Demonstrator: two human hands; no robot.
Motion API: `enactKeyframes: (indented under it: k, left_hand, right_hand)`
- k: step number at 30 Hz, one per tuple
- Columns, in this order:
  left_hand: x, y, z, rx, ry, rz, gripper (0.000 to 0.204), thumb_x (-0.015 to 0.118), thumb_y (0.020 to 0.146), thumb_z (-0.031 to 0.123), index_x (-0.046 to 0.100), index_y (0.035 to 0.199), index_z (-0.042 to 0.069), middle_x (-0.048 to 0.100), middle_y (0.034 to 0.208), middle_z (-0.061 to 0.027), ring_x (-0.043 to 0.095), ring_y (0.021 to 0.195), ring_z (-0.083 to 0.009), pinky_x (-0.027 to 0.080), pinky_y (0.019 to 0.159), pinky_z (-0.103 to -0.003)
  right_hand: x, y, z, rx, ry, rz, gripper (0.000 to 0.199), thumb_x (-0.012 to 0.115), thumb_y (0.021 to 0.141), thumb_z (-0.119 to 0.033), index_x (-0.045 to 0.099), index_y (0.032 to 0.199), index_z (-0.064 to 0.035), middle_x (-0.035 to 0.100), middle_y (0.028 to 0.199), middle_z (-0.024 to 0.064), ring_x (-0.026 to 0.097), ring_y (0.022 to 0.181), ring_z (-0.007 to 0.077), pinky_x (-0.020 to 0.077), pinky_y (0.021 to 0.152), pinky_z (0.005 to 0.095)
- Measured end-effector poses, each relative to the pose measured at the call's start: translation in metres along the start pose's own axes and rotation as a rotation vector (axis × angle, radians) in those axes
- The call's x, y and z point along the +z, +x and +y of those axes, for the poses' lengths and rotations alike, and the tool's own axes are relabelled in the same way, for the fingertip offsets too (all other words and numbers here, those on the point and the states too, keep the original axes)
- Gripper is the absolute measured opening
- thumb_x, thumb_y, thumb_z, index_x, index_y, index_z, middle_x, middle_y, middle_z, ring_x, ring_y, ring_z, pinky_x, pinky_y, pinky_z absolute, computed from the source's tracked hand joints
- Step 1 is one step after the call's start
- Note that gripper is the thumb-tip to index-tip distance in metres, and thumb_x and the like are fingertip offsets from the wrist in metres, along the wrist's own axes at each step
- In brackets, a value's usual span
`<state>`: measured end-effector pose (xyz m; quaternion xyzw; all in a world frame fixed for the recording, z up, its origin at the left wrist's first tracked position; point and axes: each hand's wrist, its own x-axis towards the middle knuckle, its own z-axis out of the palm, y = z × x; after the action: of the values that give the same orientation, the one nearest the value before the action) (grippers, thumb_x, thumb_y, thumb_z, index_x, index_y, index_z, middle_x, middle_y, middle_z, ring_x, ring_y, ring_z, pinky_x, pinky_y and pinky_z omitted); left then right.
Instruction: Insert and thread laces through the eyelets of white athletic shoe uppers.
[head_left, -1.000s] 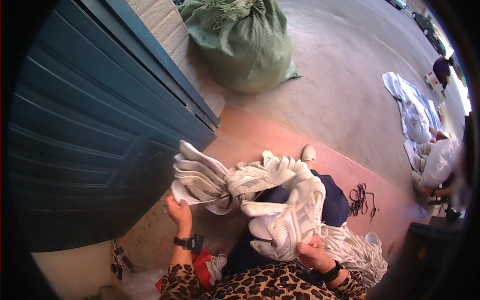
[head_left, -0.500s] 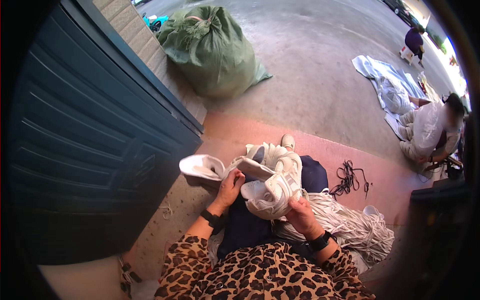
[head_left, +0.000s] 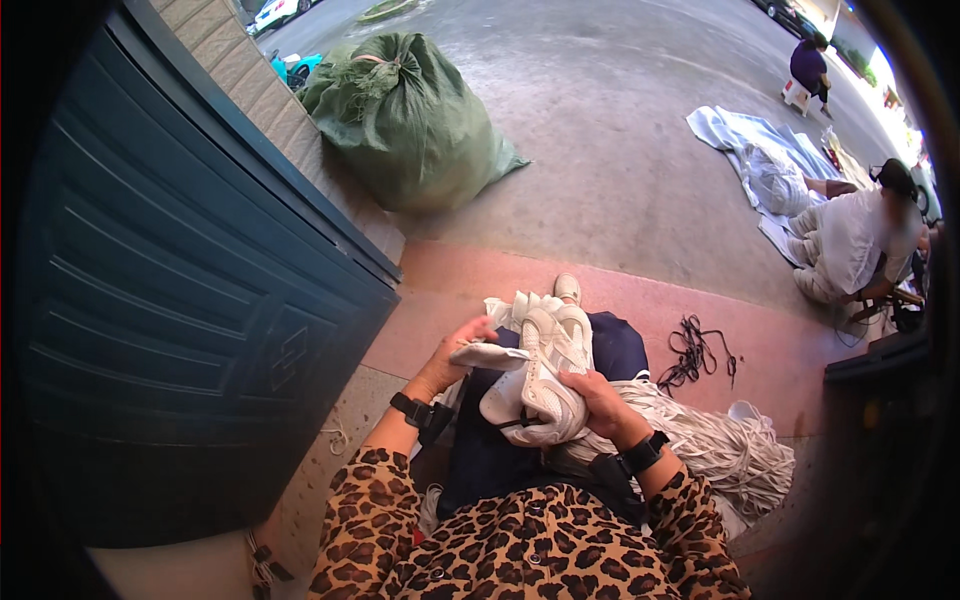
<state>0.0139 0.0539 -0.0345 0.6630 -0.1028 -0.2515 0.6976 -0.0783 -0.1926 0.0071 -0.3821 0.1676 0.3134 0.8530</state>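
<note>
Fingers of the left hand pinched the insole; right hand gripped the shoe. Judged best practice: steady shoe, seat insole flat.

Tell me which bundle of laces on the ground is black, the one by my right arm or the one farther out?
The farther one: the small black tangle of laces on the pink floor, beyond the big white lace pile by your right hand.

A bulging green sack sits far left against the brick wall, beside a dark blue panelled door. Black laces lie right on the pink pavement; white sheets spread far right.
</note>
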Motion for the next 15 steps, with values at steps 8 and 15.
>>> enactKeyframes:
  k: [8, 15]
  left_hand:
    - [-0.012, 0.005, -0.003, 0.447, 0.766, -0.405, 0.017, 0.057, 0.083, 0.012, 0.058, 0.094, 0.000, 0.061, 0.086, -0.0064, 0.059, 0.077, -0.0147, 0.048, 0.069, -0.026]
    - [-0.033, 0.010, 0.045, -0.124, -0.035, 0.049, 0.017, 0.056, 0.085, 0.019, 0.053, 0.072, 0.008, 0.047, 0.054, 0.0037, 0.042, 0.046, -0.0047, 0.035, 0.044, -0.019]
  right_hand:
    - [-0.004, 0.012, -0.008, 0.046, 0.059, -0.078, 0.034, 0.053, 0.086, -0.012, 0.048, 0.115, 0.0038, 0.060, 0.105, 0.0124, 0.062, 0.090, 0.0208, 0.0513, 0.079, 0.0326]
    - [0.010, 0.012, -0.018, 0.044, -0.065, -0.150, 0.039, 0.056, 0.085, -0.014, 0.047, 0.117, 0.0045, 0.058, 0.107, 0.0114, 0.058, 0.095, 0.0185, 0.0471, 0.085, 0.0295]
